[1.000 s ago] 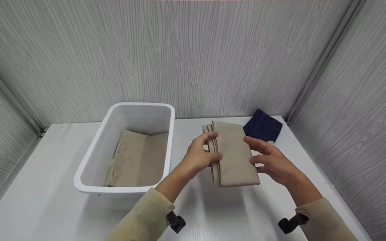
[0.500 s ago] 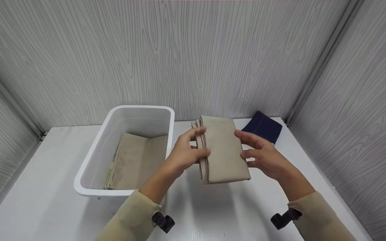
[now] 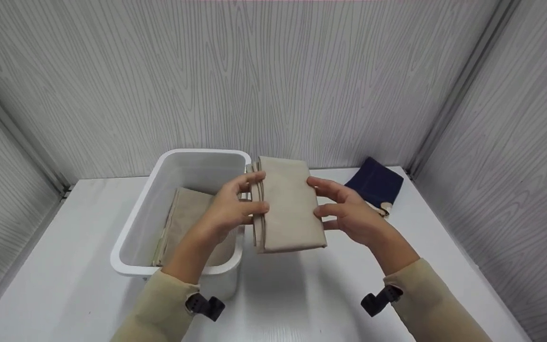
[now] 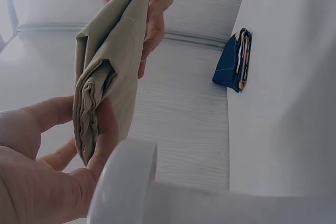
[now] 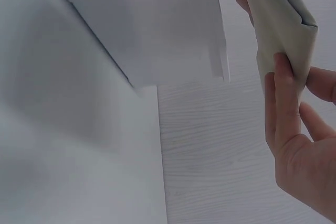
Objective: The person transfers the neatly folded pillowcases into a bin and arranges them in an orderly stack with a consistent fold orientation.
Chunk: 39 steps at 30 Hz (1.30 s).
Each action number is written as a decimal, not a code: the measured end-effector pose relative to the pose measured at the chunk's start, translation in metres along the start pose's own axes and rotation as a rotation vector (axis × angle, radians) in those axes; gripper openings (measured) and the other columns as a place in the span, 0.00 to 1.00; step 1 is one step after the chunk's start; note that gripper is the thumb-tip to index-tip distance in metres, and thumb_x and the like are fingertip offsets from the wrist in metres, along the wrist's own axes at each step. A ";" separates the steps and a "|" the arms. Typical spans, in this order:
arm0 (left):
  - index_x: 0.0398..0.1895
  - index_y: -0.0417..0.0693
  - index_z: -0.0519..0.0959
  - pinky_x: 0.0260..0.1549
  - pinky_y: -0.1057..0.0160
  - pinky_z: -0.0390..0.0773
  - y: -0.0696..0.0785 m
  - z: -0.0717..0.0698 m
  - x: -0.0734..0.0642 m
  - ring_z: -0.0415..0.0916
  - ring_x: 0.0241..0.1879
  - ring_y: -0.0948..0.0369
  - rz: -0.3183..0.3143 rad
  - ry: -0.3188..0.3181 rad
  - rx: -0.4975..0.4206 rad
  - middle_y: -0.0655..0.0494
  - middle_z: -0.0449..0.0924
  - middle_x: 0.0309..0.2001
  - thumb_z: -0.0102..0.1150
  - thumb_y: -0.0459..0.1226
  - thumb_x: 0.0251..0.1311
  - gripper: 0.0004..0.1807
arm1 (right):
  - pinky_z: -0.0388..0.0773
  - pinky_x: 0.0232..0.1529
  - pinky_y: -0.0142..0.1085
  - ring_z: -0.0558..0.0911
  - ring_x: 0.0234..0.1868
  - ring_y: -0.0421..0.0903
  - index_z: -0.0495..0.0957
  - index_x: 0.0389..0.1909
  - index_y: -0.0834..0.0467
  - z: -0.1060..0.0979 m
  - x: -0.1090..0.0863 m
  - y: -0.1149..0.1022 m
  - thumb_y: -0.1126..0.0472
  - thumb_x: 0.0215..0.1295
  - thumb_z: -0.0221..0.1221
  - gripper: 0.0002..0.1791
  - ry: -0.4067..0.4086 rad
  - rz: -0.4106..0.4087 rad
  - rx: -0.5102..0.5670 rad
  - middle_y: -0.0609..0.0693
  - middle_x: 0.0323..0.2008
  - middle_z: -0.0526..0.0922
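A folded beige cloth [image 3: 290, 209] is held up above the table, beside the right rim of the white bin [image 3: 127, 228]. My left hand [image 3: 221, 211] grips its layered left edge, thumb on the front face. In the left wrist view, the stacked folds of the beige cloth [image 4: 113, 61] lie between thumb and fingers. My right hand [image 3: 352, 213] pinches the smooth right edge, fingers on both faces, as the right wrist view shows with the beige cloth [image 5: 281, 30]. Inside the bin, another folded beige cloth [image 3: 185, 213] leans, partly hidden by my left forearm.
A folded dark blue cloth [image 3: 375, 183] lies at the table's back right, with a small pale piece [image 3: 386, 207] at its lower edge. Wood-grain panels [image 3: 273, 80] enclose the back and sides of the white table [image 3: 283, 304]. The bin's walls stand tall.
Both hands have carried the folded beige cloth leftward and slightly up, bringing it to the bin's right rim. The grip looks the same. The dark blue cloth stays in place.
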<state>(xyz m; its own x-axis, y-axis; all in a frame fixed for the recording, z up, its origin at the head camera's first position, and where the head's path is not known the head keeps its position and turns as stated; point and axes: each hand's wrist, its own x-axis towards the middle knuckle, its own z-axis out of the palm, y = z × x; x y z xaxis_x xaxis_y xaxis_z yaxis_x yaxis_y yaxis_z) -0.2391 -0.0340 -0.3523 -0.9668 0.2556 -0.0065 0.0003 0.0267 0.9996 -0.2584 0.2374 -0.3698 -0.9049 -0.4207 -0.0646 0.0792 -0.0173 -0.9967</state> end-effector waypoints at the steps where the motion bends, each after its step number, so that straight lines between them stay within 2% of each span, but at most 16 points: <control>1: 0.72 0.50 0.67 0.39 0.58 0.83 0.001 -0.004 -0.001 0.76 0.46 0.52 -0.004 0.000 0.014 0.43 0.63 0.62 0.66 0.24 0.55 0.39 | 0.81 0.51 0.52 0.76 0.60 0.55 0.64 0.73 0.51 0.003 0.002 -0.001 0.73 0.60 0.61 0.40 -0.009 -0.002 0.001 0.55 0.70 0.62; 10: 0.73 0.49 0.65 0.45 0.55 0.83 0.001 -0.038 -0.009 0.72 0.56 0.50 0.033 0.004 0.084 0.44 0.61 0.69 0.67 0.30 0.57 0.39 | 0.82 0.50 0.52 0.78 0.58 0.55 0.67 0.72 0.50 0.029 0.018 -0.007 0.74 0.60 0.61 0.39 -0.037 -0.002 0.021 0.53 0.69 0.65; 20: 0.74 0.48 0.63 0.44 0.58 0.83 0.004 -0.070 -0.018 0.72 0.55 0.51 0.033 0.012 0.123 0.44 0.62 0.68 0.66 0.31 0.59 0.39 | 0.83 0.49 0.51 0.79 0.57 0.54 0.67 0.72 0.49 0.057 0.033 -0.009 0.73 0.60 0.62 0.38 -0.083 -0.005 0.024 0.53 0.69 0.66; 31: 0.76 0.50 0.60 0.46 0.58 0.83 0.007 -0.095 -0.027 0.74 0.53 0.54 0.024 -0.023 0.158 0.46 0.60 0.71 0.66 0.34 0.62 0.40 | 0.83 0.48 0.51 0.81 0.55 0.55 0.68 0.71 0.50 0.077 0.044 -0.009 0.74 0.61 0.61 0.37 -0.100 -0.003 0.007 0.54 0.67 0.68; 39: 0.76 0.51 0.60 0.46 0.58 0.82 0.007 -0.113 -0.030 0.73 0.55 0.52 0.017 -0.011 0.206 0.46 0.57 0.72 0.66 0.34 0.62 0.40 | 0.83 0.48 0.51 0.80 0.57 0.55 0.65 0.72 0.52 0.095 0.051 -0.009 0.75 0.61 0.60 0.38 -0.097 -0.019 -0.007 0.52 0.70 0.67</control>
<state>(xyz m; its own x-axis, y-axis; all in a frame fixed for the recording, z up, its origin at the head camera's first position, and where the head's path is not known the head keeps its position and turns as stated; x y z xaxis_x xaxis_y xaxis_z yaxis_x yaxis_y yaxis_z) -0.2392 -0.1504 -0.3417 -0.9634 0.2679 0.0092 0.0703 0.2194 0.9731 -0.2658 0.1296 -0.3595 -0.8614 -0.5063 -0.0409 0.0591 -0.0200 -0.9980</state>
